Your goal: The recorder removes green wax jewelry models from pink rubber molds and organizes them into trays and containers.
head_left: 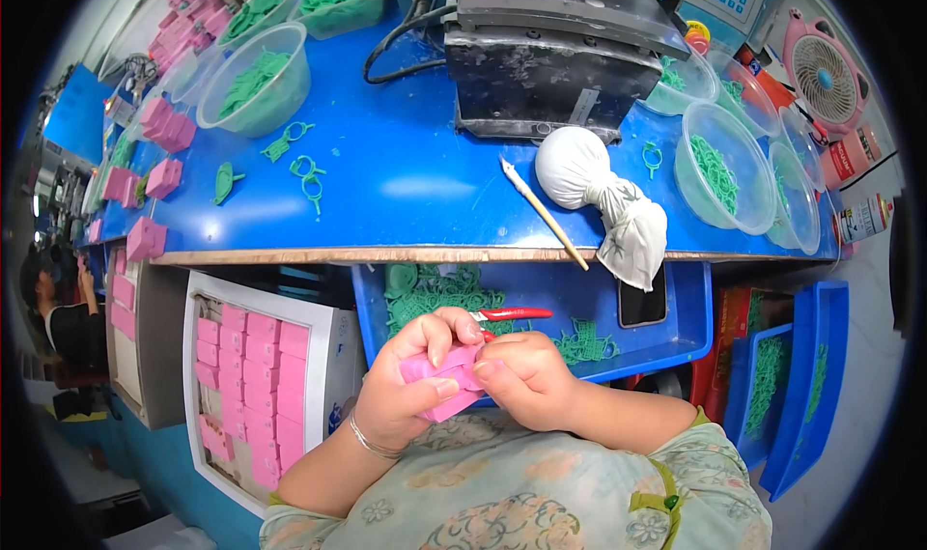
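Lower centre of the frame: the pink block [452, 411] sits between your two hands, held up at the near side of the blue tray [691, 310]. Your left hand [406, 381] is curled closed around it, thumb pressed on the near face, fingers over the far side. Your right hand [529, 380] is drawn in to a tight pinch at its right edge; whether anything small is caught in there too, cannot tell. Step in hand, by my reading: working that edge by fingertip. Next move seems to call for a firm left hold, without squashing the block, and a slow, even pull from the right. A red-handled tool [519, 313] shows just beyond your fingers, green pieces [439, 294] behind it. More pink blocks [261, 376] fill the box [323, 342] at lower left.
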`<state>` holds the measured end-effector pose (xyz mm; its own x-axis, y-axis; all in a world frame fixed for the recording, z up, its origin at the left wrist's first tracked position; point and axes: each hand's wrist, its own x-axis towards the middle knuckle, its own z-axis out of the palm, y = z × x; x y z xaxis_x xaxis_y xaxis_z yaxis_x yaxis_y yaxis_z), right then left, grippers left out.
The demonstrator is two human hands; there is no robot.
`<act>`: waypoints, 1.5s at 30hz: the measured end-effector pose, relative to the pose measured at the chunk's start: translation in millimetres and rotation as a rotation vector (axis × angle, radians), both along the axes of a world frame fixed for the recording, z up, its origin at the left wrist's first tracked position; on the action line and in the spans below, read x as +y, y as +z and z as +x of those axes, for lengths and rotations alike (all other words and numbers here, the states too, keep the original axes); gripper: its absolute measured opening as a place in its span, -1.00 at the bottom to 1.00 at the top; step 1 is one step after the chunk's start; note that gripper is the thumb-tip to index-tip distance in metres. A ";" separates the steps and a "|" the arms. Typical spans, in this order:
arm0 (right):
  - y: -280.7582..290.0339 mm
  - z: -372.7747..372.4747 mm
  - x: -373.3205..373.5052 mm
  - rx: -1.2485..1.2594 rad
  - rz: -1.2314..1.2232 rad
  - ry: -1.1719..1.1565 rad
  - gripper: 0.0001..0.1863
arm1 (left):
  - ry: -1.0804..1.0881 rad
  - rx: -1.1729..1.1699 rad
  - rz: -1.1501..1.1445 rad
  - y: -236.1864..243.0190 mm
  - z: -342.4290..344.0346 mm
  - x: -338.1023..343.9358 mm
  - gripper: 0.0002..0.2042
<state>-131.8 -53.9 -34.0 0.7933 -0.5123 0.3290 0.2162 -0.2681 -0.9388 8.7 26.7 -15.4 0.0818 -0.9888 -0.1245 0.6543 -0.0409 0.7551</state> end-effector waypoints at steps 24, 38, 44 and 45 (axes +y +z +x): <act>-8.6 14.5 -21.6 -0.126 0.906 -0.033 -0.61 | 0.186 0.453 -0.056 -9.9 26.6 17.4 -0.48; -6.5 9.5 12.3 0.013 0.680 0.105 -0.68 | -0.033 -1.151 -0.226 0.0 16.1 9.4 -0.36; -7.3 7.7 2.7 -0.065 0.952 0.060 -0.64 | 0.134 0.079 -0.112 -5.6 20.7 2.1 -0.35; -5.8 6.6 1.7 0.050 0.706 0.113 -0.69 | 0.191 0.238 -0.136 -6.2 21.5 0.2 -0.38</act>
